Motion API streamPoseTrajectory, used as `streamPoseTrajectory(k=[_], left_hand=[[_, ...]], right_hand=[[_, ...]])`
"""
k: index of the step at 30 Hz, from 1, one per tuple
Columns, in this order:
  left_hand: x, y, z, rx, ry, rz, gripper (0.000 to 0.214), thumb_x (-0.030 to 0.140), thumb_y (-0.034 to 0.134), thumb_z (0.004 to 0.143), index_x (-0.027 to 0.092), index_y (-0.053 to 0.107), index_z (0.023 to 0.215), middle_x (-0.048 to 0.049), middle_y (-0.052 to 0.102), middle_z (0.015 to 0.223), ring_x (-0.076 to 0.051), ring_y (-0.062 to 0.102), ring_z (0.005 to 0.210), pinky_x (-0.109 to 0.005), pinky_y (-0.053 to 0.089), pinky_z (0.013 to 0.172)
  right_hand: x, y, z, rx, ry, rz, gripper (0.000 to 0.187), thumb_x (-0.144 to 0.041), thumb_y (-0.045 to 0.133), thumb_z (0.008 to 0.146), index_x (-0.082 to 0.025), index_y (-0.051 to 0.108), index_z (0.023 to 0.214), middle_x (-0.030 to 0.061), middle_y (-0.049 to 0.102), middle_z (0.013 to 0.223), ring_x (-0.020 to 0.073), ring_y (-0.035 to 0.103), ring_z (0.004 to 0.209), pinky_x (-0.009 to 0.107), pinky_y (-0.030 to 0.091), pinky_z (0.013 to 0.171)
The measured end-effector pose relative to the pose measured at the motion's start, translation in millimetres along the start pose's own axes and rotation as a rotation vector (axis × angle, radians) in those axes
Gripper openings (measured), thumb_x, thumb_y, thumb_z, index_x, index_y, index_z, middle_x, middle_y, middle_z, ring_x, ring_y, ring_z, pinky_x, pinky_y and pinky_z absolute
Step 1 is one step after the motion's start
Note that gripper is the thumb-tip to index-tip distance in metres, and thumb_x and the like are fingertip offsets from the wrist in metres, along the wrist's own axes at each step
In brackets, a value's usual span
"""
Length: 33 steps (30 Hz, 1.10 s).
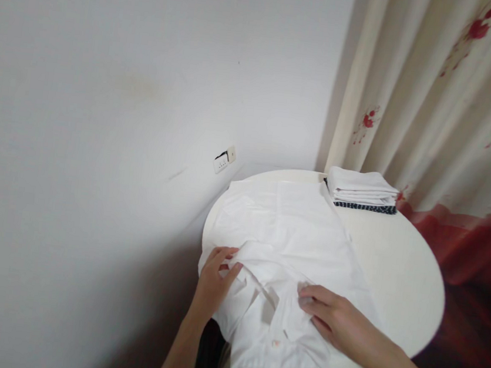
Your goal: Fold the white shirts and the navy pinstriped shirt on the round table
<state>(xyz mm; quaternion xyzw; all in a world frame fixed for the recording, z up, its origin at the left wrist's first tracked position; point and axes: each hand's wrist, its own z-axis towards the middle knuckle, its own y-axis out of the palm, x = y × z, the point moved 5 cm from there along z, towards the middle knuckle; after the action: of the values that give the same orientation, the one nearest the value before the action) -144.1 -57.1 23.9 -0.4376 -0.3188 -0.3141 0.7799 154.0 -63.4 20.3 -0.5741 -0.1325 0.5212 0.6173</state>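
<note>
On the left, a plain pale wall [104, 103] fills the view, with a small socket [224, 160] set low in it, just beyond the table's far edge. Next comes the left hand [213, 283], at the near left rim of the table, its fingers bent and closed on a fold at the left side of the white shirt [293, 231]. The shirt lies spread across the left half of the round white table [399, 272]; its far part rests flat on the top, while its near end hangs over the near edge toward the person. The collar area is bunched between the two hands. The right hand [332, 319] lies palm down on the shirt just right of the collar, fingers stretched out and close together, pressing the cloth and gripping nothing. Farther right, at the table's far edge, sits a stack of folded cloths [362, 189], white over a dark dotted one, well apart from both hands. Behind it hangs a cream curtain [436, 99] with red flowers.
</note>
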Motion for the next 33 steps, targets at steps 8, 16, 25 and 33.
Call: streamPoseTrajectory(k=[8,16,25,33], left_hand=[[12,3.8,7,0.093,0.064,-0.064,0.036,0.024,0.068,0.081,0.025,0.064,0.116,-0.0047,0.063,0.115,-0.02,0.064,0.103,-0.032,0.06,0.08],[13,16.2,8,0.12,0.179,0.065,0.034,0.022,0.066,0.083,0.023,0.063,0.117,-0.0061,0.067,0.115,-0.023,0.063,0.109,-0.042,0.056,0.095],[1,24.7,8,0.018,0.271,0.225,0.024,0.026,0.064,0.088,0.023,0.068,0.112,-0.0071,0.072,0.113,-0.025,0.066,0.108,-0.044,0.052,0.1],[9,18.6,32,-0.108,0.241,0.25,0.027,0.027,0.054,0.092,0.026,0.071,0.114,-0.0046,0.076,0.105,-0.023,0.069,0.098,-0.039,0.053,0.094]], right_hand=[[23,-53,-3,0.388,0.273,0.321,0.015,-0.027,0.054,0.095,-0.022,0.067,0.099,0.0083,0.068,0.114,0.0213,0.065,0.103,0.032,0.056,0.085],[104,-67,-3,0.756,0.751,0.661,0.014,-0.033,0.062,0.079,-0.02,0.06,0.074,-0.0014,0.057,0.065,0.0142,0.054,0.054,0.025,0.043,0.047],[126,-67,7,0.855,0.793,0.757,0.019,-0.031,0.068,0.07,-0.019,0.065,0.084,-0.0012,0.062,0.064,0.0146,0.056,0.062,0.026,0.046,0.06],[115,-81,17,0.903,0.734,0.828,0.038,-0.035,0.075,0.068,-0.019,0.067,0.102,-0.0001,0.065,0.068,0.0151,0.059,0.063,0.028,0.05,0.062]])
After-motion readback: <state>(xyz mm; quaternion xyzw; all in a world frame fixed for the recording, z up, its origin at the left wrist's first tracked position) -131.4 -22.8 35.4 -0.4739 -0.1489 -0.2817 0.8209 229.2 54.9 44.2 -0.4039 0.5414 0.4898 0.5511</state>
